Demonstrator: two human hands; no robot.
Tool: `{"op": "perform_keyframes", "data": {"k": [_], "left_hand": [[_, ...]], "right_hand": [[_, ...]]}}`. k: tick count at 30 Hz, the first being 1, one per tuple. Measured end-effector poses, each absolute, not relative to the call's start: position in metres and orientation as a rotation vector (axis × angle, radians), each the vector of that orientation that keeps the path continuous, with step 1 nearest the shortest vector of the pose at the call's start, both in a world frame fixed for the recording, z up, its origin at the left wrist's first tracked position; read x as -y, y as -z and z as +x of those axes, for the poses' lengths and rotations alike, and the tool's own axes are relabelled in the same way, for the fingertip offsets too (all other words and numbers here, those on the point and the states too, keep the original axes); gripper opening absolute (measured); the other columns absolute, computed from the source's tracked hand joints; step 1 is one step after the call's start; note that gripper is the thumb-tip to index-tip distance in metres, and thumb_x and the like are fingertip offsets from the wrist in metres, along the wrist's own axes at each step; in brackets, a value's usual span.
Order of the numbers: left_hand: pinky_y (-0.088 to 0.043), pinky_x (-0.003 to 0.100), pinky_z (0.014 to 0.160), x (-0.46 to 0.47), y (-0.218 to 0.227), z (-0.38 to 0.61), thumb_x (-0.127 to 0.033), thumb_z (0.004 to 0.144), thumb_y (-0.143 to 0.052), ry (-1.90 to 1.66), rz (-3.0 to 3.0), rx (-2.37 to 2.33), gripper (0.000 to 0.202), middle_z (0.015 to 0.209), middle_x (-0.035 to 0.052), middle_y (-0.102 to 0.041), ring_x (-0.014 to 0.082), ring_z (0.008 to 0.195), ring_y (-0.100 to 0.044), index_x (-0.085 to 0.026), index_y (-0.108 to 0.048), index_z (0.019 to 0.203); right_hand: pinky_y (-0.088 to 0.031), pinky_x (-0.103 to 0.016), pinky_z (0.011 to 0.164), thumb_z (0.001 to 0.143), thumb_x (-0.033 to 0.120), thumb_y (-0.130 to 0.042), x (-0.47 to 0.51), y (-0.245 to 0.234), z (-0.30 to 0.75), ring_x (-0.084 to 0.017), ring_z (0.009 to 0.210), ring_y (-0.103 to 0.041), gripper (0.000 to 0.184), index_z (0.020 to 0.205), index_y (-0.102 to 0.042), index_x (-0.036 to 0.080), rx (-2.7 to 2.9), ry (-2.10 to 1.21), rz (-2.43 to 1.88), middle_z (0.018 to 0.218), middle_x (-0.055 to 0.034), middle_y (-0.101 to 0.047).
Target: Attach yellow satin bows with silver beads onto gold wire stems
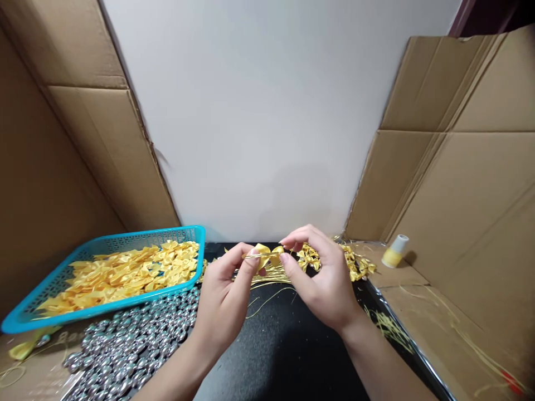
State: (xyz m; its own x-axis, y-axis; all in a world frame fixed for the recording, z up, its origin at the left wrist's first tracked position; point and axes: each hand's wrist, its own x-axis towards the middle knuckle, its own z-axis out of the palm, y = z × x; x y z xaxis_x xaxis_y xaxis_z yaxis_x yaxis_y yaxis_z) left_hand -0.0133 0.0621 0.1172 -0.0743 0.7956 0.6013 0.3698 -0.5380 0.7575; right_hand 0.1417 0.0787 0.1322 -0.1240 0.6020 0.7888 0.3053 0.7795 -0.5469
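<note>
A shiny yellow ribbon bow (263,253) is held up between my two hands above the black work surface (288,340). Thin gold cord (251,256) runs across its front. My left hand (228,289) pinches the bow's left side and the cord between thumb and fingers. At the bow's right loop, the thumb and forefinger of my right hand (324,275) are bent close together, the thumb touching the loop's edge. Whether the right fingertips also grip the cord is too small to make out. Behind the hands lies a bundle of gold cords (273,274).
A blue basket (100,314) full of yellow bows stands at left, with many silver beads (137,345) before it. Finished-looking gold bows (359,264) lie behind my right hand. A yellow thread spool (394,253), cord scraps (390,328) and cardboard walls (472,195) are at right.
</note>
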Motion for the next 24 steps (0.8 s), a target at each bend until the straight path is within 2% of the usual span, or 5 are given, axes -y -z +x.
{"op": "perform_keyframes", "data": {"k": [4, 9, 17, 24], "left_hand": [[-0.041, 0.020, 0.056, -0.061, -0.118, -0.011, -0.033, 0.093, -0.050, -1.644, 1.871, -1.245, 0.028, 0.062, -0.0024, -0.058, 0.0119, 0.060, -0.054, -0.018, -0.061, 0.071], [-0.041, 0.020, 0.056, -0.059, -0.116, -0.010, -0.030, 0.093, -0.051, -1.618, 1.938, -1.254, 0.023, 0.066, -0.0023, -0.062, 0.0113, 0.061, -0.057, -0.018, -0.066, 0.079], [-0.042, 0.021, 0.057, -0.057, -0.118, -0.012, -0.031, 0.093, -0.051, -1.625, 1.939, -1.286, 0.026, 0.066, -0.0009, -0.065, 0.0120, 0.061, -0.058, -0.018, -0.067, 0.078], [-0.043, 0.019, 0.057, -0.058, -0.121, -0.010, -0.036, 0.093, -0.051, -1.576, 1.822, -1.244, 0.030, 0.065, -0.0004, -0.064, 0.0120, 0.061, -0.057, -0.017, -0.066, 0.075]], "right_hand": [[-0.046, -0.035, 0.075, 0.076, 0.014, -0.064, -0.072, -0.134, 0.138, -0.017, 0.081, -0.056, 0.011, 0.086, -0.064, 0.019, 1.747, -0.177, -0.725, 0.085, -0.0021, -0.061], [-0.044, -0.037, 0.076, 0.081, 0.016, -0.066, -0.070, -0.131, 0.135, -0.017, 0.080, -0.054, 0.006, 0.079, -0.068, 0.022, 1.765, -0.049, -0.746, 0.086, -0.0026, -0.062], [-0.043, -0.036, 0.075, 0.084, 0.017, -0.066, -0.078, -0.128, 0.138, -0.017, 0.080, -0.055, 0.009, 0.080, -0.069, 0.024, 1.819, -0.027, -0.661, 0.081, -0.0003, -0.064], [-0.042, -0.037, 0.076, 0.083, 0.009, -0.065, -0.092, -0.122, 0.147, -0.017, 0.082, -0.055, 0.019, 0.084, -0.069, 0.027, 1.883, 0.089, -0.453, 0.082, 0.0013, -0.067]]}}
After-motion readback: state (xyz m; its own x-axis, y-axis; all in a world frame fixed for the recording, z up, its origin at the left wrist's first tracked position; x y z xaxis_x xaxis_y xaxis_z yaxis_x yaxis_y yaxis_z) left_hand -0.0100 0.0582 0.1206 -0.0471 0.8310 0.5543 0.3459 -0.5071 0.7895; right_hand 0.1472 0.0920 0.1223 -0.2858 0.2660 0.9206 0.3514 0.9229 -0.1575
